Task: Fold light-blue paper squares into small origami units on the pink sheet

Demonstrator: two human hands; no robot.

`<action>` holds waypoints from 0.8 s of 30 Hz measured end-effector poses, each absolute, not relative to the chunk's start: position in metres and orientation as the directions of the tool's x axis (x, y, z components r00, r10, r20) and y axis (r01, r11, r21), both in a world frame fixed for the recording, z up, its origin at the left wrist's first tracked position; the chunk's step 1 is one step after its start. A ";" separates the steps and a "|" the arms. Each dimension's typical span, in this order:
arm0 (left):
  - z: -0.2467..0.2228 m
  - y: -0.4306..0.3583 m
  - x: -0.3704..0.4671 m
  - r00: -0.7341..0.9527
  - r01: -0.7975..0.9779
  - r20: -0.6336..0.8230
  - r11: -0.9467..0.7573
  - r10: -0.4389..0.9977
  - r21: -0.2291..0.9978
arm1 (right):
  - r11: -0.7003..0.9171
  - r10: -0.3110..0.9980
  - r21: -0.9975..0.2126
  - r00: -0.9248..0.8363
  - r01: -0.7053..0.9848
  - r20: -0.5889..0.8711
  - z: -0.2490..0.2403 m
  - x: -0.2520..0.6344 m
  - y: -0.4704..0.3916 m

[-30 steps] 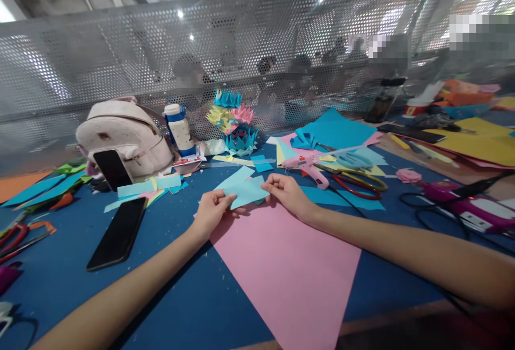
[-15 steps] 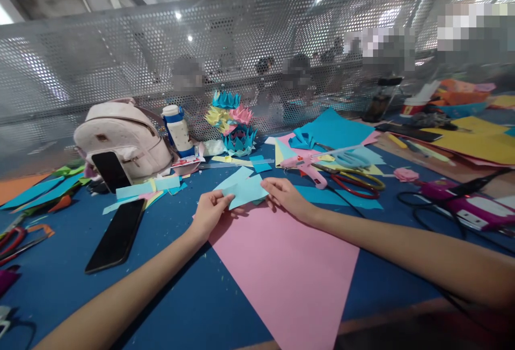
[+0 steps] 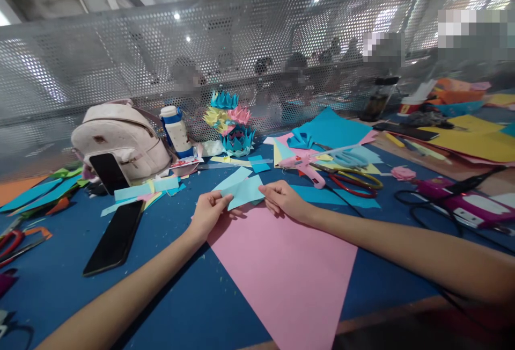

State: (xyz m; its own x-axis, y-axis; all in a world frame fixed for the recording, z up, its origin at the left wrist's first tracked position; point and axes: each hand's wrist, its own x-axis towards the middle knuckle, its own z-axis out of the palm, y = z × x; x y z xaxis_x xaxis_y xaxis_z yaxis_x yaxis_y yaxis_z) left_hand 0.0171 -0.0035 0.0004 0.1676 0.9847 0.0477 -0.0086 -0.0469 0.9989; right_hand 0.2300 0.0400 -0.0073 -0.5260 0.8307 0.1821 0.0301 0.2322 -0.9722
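Mid-frame, left hand [image 3: 207,211] and right hand [image 3: 284,197] pinch opposite ends of a light blue paper piece [image 3: 244,191] above the pink sheet [image 3: 286,269]

Phone [image 3: 115,236] left of paper sheet [image 3: 289,275]

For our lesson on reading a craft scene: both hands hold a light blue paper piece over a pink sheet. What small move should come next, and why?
Probably press a fold into the light blue paper: the left hand pinches one edge, the right hand the other, and it sits just above the pink sheet, a flat surface to crease against.
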 end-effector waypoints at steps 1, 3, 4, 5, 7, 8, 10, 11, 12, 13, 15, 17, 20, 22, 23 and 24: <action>0.000 -0.004 0.017 0.170 0.006 0.051 -0.053 0.984 0.999 | 0.231 0.833 -0.973 -0.523 0.029 0.183 -0.007 0.230 0.040; -0.002 -0.003 0.018 0.171 0.040 0.068 -0.076 0.983 0.996 | 0.227 0.840 -0.974 -0.510 0.025 0.183 -0.005 0.229 0.039; -0.003 -0.003 0.018 0.166 0.061 0.082 -0.093 0.983 0.994 | 0.223 0.845 -0.974 -0.502 0.022 0.182 -0.003 0.229 0.039; -0.004 -0.003 0.018 0.157 0.087 0.098 -0.113 0.983 0.990 | 0.219 0.851 -0.976 -0.493 0.018 0.181 -0.002 0.228 0.039; -0.003 -0.002 0.016 0.138 0.151 0.140 -0.160 0.981 0.975 | 0.207 0.864 -0.978 -0.471 0.009 0.178 0.000 0.228 0.039; -0.001 -0.001 0.015 0.132 0.184 0.162 -0.185 0.978 0.965 | 0.201 0.873 -0.980 -0.453 0.003 0.178 0.000 0.228 0.039; 0.006 -0.002 0.012 0.142 0.244 0.207 -0.237 0.968 0.940 | 0.194 0.899 -0.981 -0.397 -0.014 0.184 0.000 0.228 0.041; 0.010 -0.004 0.011 0.165 0.298 0.233 -0.273 0.959 0.914 | 0.195 0.914 -0.980 -0.359 -0.023 0.191 -0.001 0.229 0.042; 0.014 -0.006 0.010 0.205 0.372 0.253 -0.315 0.945 0.873 | 0.198 0.928 -0.979 -0.316 -0.035 0.199 -0.001 0.229 0.044; 0.017 -0.010 0.010 0.275 0.507 0.272 -0.380 0.922 0.774 | 0.203 0.939 -0.978 -0.274 -0.047 0.208 -0.002 0.230 0.045; 0.019 -0.019 0.012 0.413 0.739 0.205 -0.458 0.887 0.494 | 0.212 0.952 -0.975 -0.210 -0.067 0.221 -0.002 0.231 0.048; 0.015 -0.032 0.019 0.442 0.840 0.156 -0.469 0.883 0.274 | 0.213 0.958 -0.974 -0.181 -0.079 0.224 -0.002 0.231 0.049; 0.009 -0.052 0.034 0.511 0.839 0.064 -0.514 0.857 0.177 | 0.203 0.960 -0.975 -0.176 -0.087 0.216 -0.001 0.231 0.049; 0.011 -0.063 0.043 0.579 0.796 0.001 -0.565 0.815 0.218 | 0.193 0.961 -0.977 -0.182 -0.091 0.207 0.000 0.230 0.048; 0.014 -0.068 0.047 0.619 0.764 -0.023 -0.595 0.785 0.249 | 0.188 0.961 -0.978 -0.186 -0.093 0.203 0.000 0.230 0.048; 0.018 -0.072 0.049 0.657 0.730 -0.038 -0.623 0.753 0.281 | 0.184 0.962 -0.979 -0.190 -0.094 0.198 0.001 0.229 0.047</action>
State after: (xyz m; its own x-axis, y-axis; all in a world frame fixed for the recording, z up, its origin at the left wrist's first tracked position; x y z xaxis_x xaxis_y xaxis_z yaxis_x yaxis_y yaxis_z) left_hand 0.0493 -0.0717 0.0182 0.6569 0.7530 -0.0384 0.7302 -0.6226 0.2813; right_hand 0.2293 0.0473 0.0007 -0.1896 0.9616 0.1985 -0.0936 0.1835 -0.9785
